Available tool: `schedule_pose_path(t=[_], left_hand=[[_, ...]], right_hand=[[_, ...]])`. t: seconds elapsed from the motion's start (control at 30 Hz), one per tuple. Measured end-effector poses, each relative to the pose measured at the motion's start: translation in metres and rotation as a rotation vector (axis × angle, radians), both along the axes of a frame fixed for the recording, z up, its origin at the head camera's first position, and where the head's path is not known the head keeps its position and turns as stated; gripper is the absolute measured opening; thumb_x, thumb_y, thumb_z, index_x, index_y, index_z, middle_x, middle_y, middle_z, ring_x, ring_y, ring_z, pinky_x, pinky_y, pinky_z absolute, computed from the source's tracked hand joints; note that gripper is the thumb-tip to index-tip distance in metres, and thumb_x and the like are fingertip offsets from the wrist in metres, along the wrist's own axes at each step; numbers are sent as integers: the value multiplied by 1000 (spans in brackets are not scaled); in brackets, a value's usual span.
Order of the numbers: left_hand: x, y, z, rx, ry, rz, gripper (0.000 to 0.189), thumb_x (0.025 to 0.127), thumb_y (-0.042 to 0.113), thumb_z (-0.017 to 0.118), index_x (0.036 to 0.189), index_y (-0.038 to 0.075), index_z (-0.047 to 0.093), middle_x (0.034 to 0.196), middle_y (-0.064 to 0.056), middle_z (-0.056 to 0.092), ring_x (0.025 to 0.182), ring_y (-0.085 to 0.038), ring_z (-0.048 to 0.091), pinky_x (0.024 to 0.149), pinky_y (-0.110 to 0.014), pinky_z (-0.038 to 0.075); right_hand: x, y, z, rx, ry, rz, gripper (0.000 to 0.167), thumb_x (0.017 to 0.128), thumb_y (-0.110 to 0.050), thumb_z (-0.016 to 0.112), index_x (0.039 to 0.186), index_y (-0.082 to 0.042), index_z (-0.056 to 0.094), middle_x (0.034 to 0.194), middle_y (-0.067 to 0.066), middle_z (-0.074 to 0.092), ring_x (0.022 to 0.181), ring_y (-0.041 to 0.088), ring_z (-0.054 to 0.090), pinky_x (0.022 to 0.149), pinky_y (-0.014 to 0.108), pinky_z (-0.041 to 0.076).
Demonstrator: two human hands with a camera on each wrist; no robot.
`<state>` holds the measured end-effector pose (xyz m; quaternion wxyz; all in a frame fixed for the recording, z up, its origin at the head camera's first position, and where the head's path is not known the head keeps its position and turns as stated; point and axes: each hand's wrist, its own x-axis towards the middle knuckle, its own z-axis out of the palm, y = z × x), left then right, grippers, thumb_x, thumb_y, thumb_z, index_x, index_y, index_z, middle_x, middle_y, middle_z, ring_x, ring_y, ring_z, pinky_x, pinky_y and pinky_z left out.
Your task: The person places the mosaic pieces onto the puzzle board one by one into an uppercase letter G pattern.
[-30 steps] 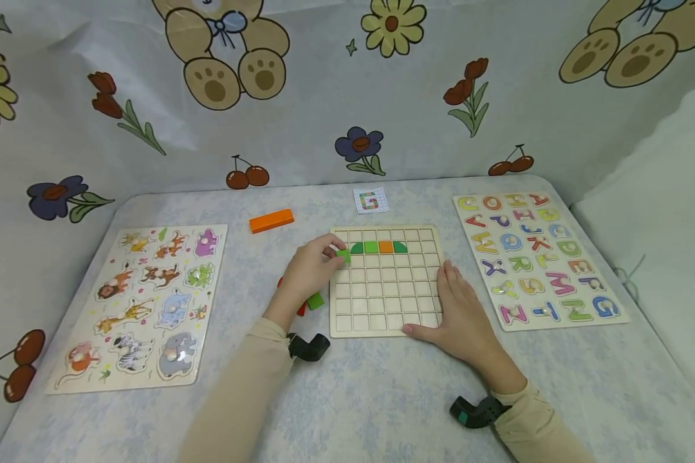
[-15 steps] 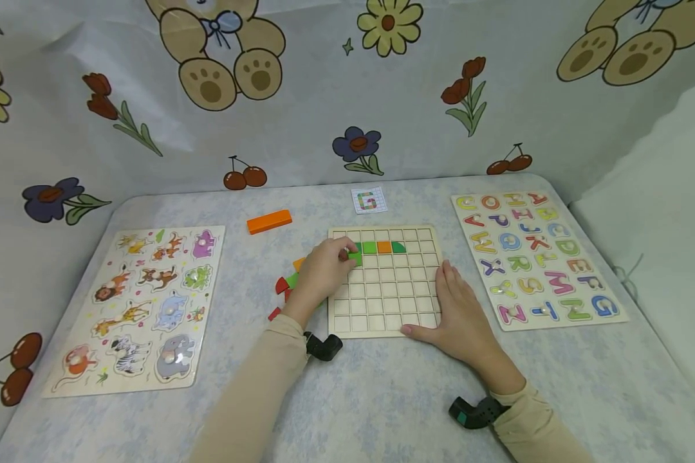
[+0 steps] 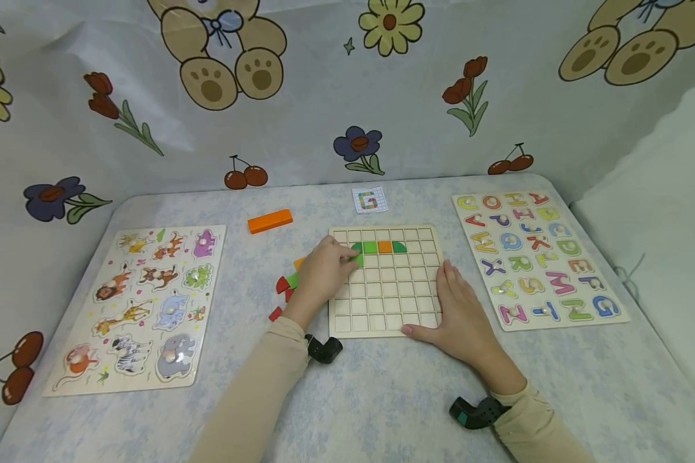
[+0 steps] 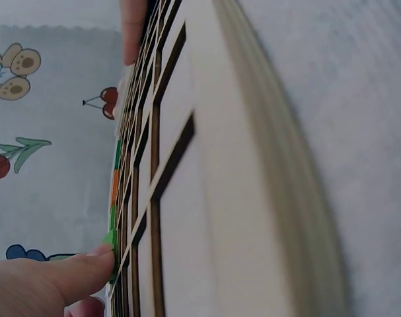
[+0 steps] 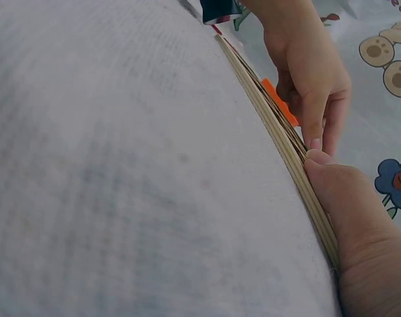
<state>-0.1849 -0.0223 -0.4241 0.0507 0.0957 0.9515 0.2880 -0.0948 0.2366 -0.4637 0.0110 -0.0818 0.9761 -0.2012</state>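
In the head view a wooden grid board (image 3: 391, 289) lies mid-table. One row on it has a dark green quarter-round tile (image 3: 356, 247), a light green square (image 3: 370, 247), an orange square (image 3: 385, 247) and another dark green quarter-round (image 3: 399, 247). My left hand (image 3: 326, 270) pinches a green square tile (image 3: 359, 260) just below the row's left end. The left wrist view has the thumb (image 4: 88, 271) against this tile's edge, which stands up from the grid. My right hand (image 3: 463, 315) lies along the board's right side, fingers straight, thumb at the front edge.
Loose red tiles (image 3: 281, 285) and others lie left of the board, partly behind the left hand. An orange bar (image 3: 269, 221) and a pattern card (image 3: 370, 200) are farther back. An animal puzzle (image 3: 107, 257) lies at left, a letter puzzle (image 3: 521, 257) at right.
My left hand has carried the green tile rightward onto the grid, below the row's left end, and the fingers have shifted slightly on it. My right hand has stayed at the board's edge.
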Motion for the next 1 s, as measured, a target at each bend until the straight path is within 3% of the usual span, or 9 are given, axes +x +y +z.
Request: schedule_pose_path(t=[0.57,0.77,1.0], left_hand=[[10,-4,3,15,-18,-9,31,92,30,72,122,26,71,89,2,52,68,-14,50,54,-27,41],[23,-29,9,-2,-20,33,34,93,27,71,126,27,69,93,1,55,70,-15,53,53,-29,41],[21,-69,10,-41,-66,152,46,91,30,72,135,20,59,106,-5,59,82,-22,59,62,-32,46]], right_hand=[[1,1,1,-17,4,6,140,65,-81,70,157,3,5,166,20,2,154,38,7,121,56,16],[2,0,2,-22,0,8,140,65,-81,70,157,3,6,166,19,1,154,38,7,121,56,16],[1,1,0,-18,-2,6,140,66,-81,70,157,2,4,166,20,0,154,38,6,121,56,15]])
